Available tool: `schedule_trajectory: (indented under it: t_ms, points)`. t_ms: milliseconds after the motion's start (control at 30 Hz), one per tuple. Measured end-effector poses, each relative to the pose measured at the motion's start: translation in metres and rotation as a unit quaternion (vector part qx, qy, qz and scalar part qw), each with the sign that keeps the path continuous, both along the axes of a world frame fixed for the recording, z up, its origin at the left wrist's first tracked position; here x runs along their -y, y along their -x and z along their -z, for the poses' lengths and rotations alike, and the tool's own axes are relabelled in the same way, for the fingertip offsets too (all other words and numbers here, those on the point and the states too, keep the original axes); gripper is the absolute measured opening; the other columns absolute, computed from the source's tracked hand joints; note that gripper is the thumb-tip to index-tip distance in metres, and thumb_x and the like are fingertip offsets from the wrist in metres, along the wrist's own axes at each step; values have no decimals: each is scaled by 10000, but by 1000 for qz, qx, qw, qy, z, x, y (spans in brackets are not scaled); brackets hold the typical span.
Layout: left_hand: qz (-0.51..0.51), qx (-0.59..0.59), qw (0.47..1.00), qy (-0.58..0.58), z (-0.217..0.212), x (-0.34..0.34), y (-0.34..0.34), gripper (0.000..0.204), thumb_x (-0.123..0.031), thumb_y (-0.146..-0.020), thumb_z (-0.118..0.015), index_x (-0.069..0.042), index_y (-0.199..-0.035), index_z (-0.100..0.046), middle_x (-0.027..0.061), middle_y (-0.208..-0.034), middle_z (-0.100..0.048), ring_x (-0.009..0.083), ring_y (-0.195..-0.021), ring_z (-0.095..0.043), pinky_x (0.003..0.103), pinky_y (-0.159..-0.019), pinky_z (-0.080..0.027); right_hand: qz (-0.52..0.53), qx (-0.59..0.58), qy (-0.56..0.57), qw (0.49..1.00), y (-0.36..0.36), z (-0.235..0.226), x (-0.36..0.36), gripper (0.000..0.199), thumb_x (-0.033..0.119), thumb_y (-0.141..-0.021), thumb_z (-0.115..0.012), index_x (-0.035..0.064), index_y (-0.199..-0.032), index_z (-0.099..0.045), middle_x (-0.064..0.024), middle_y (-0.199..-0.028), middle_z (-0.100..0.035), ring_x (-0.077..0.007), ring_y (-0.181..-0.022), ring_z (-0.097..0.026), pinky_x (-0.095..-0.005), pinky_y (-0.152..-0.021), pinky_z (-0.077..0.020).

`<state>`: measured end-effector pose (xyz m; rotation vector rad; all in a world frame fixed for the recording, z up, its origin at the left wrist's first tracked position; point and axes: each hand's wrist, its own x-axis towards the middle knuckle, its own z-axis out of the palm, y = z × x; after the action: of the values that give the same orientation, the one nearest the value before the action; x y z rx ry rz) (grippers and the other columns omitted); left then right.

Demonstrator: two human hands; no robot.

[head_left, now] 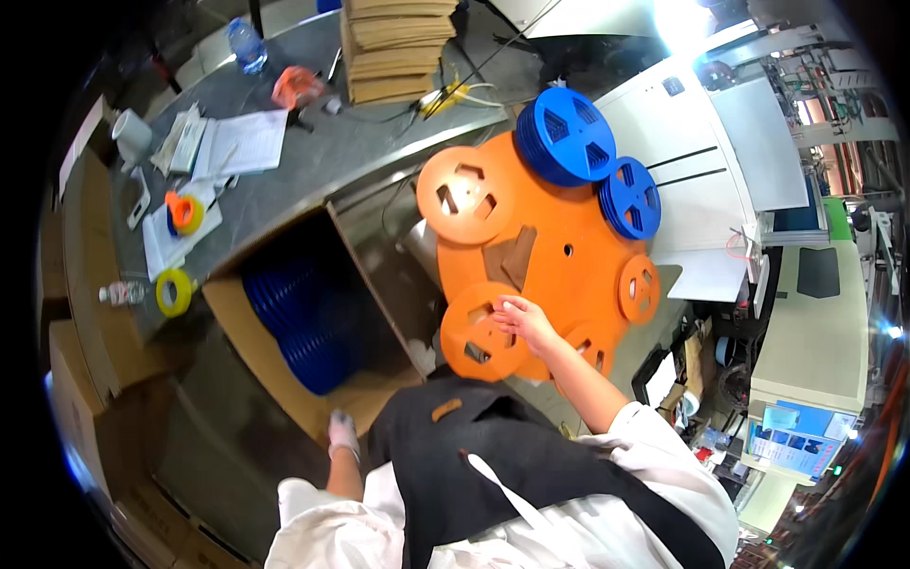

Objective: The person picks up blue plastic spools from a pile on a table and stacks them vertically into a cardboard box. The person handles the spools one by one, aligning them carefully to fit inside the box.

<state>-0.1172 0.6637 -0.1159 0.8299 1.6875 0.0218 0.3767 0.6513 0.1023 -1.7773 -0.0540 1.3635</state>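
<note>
My right hand (523,322) is over an orange reel (464,332) on the near left of a large orange scalloped turntable (578,275). Its fingers are slightly bent and apart, and nothing shows in them. Down by the near edge of an open cardboard box (256,346) hangs my left hand (343,434), which looks pale, as if gloved; its fingers are too small to make out. Inside that box stand rows of blue reels (308,327). Another orange reel (464,194) lies at the turntable's far left, and a smaller orange one (639,288) at its right.
Stacked blue reels (572,137) and a smaller blue stack (630,199) sit on the turntable's far side. Brown pieces (512,256) lie near its middle. A grey table (313,156) at left bears papers, tape rolls (173,292), a bottle (246,45) and stacked cardboard (396,47).
</note>
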Motion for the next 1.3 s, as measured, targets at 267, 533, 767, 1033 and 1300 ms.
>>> schedule_trajectory:
  t_ms: [267, 533, 767, 1033, 1300]
  points:
    - [305, -138, 941, -55, -55, 72, -120, 347, -158, -897, -488, -86, -1229, -562, 234, -1122, -621, 411, -1044, -584, 447, -875, -477, -115, 381, 88, 913, -256, 134, -50, 584, 262, -892, -657, 2, -1367, -439, -162, -1364, -510, -268, -1227, -516, -361, -1037, -404]
    - [240, -199, 949, 50, -70, 109, -127, 304, -156, -918, -514, -59, -1194, -595, 95, -863, -641, 211, -786, -599, 328, -739, -483, -254, 604, 216, 724, -352, 105, -249, 883, 374, -796, -722, 107, -1493, -250, -145, -1385, -499, -316, -1294, -453, -567, -1097, -217]
    - [170, -171, 969, 51, -70, 121, -137, 307, -192, -928, -505, -90, -1199, -607, 27, -796, -597, 121, -726, -522, 273, -693, -456, -265, 576, 270, 725, -370, 132, -234, 647, 302, -790, -683, 123, -1359, -433, -128, -1201, -633, -303, -1120, -601, -559, -1117, -180]
    - [233, -163, 959, 10, -63, 114, -116, 311, -205, -897, -534, -83, -1172, -611, 169, -1026, -664, 320, -948, -625, 383, -843, -483, -209, 644, 88, 731, -311, 44, -150, 447, 343, -801, -681, 72, -1148, -604, -125, -990, -695, -312, -987, -632, -484, -1023, -352]
    - [267, -65, 953, -132, -68, 41, -101, 345, -185, -891, -557, -5, -1184, -586, 238, -1131, -632, 391, -1072, -593, 424, -926, -465, 110, 241, -216, 940, -172, -117, -62, 326, 333, -939, -613, 11, -985, -605, -91, -760, -656, -137, -653, -631, -273, -725, -542]
